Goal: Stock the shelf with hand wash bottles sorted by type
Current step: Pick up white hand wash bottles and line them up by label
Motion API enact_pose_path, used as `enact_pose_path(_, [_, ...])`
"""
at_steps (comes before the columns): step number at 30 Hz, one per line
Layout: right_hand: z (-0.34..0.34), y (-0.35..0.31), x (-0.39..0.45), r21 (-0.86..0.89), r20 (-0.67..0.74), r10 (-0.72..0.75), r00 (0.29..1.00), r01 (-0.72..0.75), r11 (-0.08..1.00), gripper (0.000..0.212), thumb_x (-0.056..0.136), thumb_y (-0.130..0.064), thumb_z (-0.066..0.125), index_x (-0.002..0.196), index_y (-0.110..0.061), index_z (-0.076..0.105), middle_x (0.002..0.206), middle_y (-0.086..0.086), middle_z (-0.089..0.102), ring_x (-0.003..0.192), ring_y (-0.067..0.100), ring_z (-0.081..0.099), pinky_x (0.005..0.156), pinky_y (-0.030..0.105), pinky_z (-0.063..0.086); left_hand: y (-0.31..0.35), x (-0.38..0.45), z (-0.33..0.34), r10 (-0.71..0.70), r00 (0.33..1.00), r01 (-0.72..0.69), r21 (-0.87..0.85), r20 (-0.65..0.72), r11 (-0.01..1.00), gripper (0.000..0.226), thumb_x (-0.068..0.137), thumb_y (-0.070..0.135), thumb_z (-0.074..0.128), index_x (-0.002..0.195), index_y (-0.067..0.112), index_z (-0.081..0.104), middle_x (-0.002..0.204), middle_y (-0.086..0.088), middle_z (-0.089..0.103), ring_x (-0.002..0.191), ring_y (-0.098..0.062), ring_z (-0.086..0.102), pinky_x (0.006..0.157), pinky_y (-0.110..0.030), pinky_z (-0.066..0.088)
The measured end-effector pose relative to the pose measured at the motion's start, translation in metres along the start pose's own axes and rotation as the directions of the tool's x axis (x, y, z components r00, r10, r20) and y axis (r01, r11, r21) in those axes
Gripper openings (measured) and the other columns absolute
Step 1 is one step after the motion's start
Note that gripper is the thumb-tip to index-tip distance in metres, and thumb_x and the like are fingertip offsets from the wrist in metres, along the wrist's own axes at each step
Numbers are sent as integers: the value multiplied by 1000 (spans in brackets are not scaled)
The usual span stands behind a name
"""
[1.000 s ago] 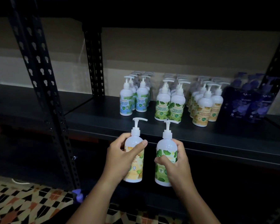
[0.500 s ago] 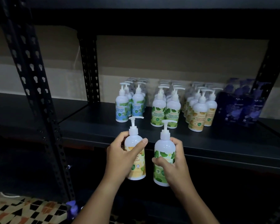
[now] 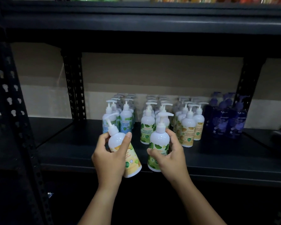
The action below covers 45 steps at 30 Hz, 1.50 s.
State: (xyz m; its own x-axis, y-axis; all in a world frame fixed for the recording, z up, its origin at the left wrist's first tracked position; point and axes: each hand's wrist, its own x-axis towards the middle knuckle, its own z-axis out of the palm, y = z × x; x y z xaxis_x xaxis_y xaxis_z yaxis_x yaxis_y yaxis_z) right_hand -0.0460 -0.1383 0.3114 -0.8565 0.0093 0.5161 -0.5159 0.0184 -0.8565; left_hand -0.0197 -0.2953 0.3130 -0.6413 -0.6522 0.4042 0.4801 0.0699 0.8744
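Over the front edge of the dark shelf (image 3: 217, 161), both hands have come up and forward compared with a second ago, when the two bottles hung lower, in front of the shelf lip. Left hand (image 3: 109, 157) grips the yellow-label bottle (image 3: 125, 153), thumb and fingers curled round its upper body; that bottle was upright before and now tilts, pump head leaning left, base swung right toward the other bottle. Right hand (image 3: 169, 157) holds the green-label bottle (image 3: 158, 145), fingers wrapped round its lower half, still upright, its base apparently just over the front of the shelf; touching down or not, can't tell. Stock already sorted in files behind: blue-label group (image 3: 126, 119) on the left, green-label group (image 3: 147, 127), yellow-label group (image 3: 187, 132), dark purple bottles (image 3: 225, 122) far right. Judgement: placing step about to start, green bottle lines up roughly with its own file. The yellow one sits in front of the blue group, so it probably has to cross right past the green file. Risk: the tilted base knocking the front bottles.
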Motion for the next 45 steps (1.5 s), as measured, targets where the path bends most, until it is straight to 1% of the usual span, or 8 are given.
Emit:
enact_pose_path(5, [4,10,14,-72,-8,8,1000,-8,997,66,78,-4,82,131,-33,56,109,-19,68,99,4,69,91,31,58,-3,7,6,-18,999,19,20,-29,1000,30,78,43,88,94,28,68,84,15,75,73,-2,71,67,-29,57])
enact_pose_path(9, [4,20,25,-283,-44,73,996,-83,956,77,74,-28,87,138,-42,47,122,-6,46,108,-1,54,94,18,46,-6,9,5,-43,998,45,32,-45,998,34,77,46,87,95,26,67,83,8,74,71,-1,70,63,-23,52])
enact_pose_path(12, [5,32,33,-321,-113,97,989,-129,938,85,67,-41,90,136,-38,41,126,-2,54,112,13,60,98,36,53,-7,9,5,-58,997,59,22,-49,998,34,78,46,86,97,25,67,83,6,75,71,0,70,59,-19,51])
enact_pose_path(14, [7,37,37,-339,-150,99,984,-146,929,84,69,-41,90,134,-36,38,126,-1,58,112,15,61,95,38,55,-8,9,4,-70,996,71,18,-53,997,34,78,46,87,97,26,67,83,7,75,72,-1,71,61,-23,53])
enact_pose_path(20, [11,38,47,-420,-186,108,976,-179,890,65,73,-33,91,115,-28,42,118,-1,59,102,15,62,78,29,54,-10,7,4,-71,996,73,29,-54,997,33,77,48,86,95,28,67,82,6,75,72,-3,72,64,-29,55])
enact_pose_path(26, [11,40,47,-555,-171,174,970,-240,797,74,72,-27,91,129,-16,45,123,7,50,112,24,54,94,36,50,-9,6,4,-70,996,72,37,-49,997,32,77,47,86,95,28,67,81,6,73,70,-1,70,63,-28,53])
enact_pose_path(32, [15,40,48,-566,-213,189,959,-278,776,77,74,-29,90,134,-15,45,127,8,56,114,25,58,95,43,53,-6,5,2,-76,996,77,21,-40,997,30,79,43,86,95,27,67,84,6,73,71,2,70,61,-23,51])
enact_pose_path(45, [22,35,38,-672,-236,147,961,-271,689,66,85,-40,78,135,-16,42,129,4,58,116,26,60,89,40,53,-5,9,-5,-71,996,73,33,-61,997,33,78,44,86,97,26,67,84,5,73,71,-1,69,61,-21,50])
